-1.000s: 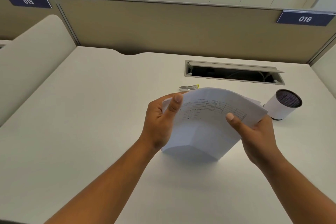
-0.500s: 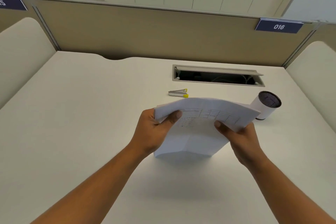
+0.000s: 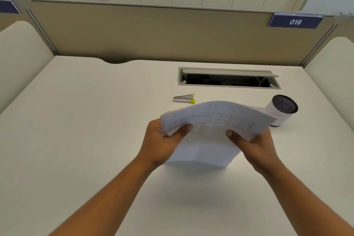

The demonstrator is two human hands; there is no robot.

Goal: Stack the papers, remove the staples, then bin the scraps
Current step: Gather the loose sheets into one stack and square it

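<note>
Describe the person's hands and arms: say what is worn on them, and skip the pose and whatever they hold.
Both forearms are bare right up to the bottom edge of the picture; no sleeve or cuff comes into view. The left hand and the right hand wear no gloves. No watch, bracelet or ring shows on the visible wrists and fingers. The fingernails that show are short and unpainted.

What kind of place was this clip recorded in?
Most likely an office cubicle: a white desk fenced by a tan partition, a numbered plate reading 016, and a cable hatch cut into the desktop.
</note>
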